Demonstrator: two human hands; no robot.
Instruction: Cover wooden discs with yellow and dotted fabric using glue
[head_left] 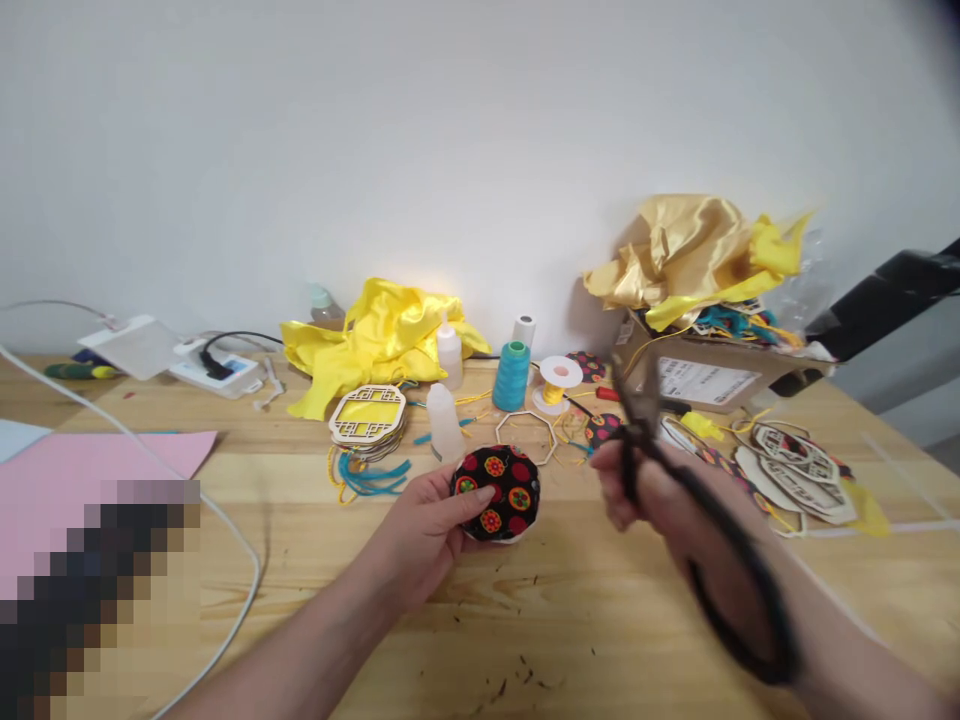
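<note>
My left hand (424,525) holds a round black fabric piece with red and yellow flowers (501,490) just above the wooden table (315,560). My right hand (660,495) grips black scissors (675,500), blurred by motion, with the blades pointing up and away and the loop handles toward me. The scissors sit to the right of the fabric piece and are apart from it.
Behind the hands stand two small glue bottles (444,420), a teal thread cone (512,376), a yellow ribbon spool (559,378), wooden lattice frames (367,415) and yellow cloth (379,335). A cardboard box (697,375) of gold fabric sits at right, pink paper (82,475) and a cable at left.
</note>
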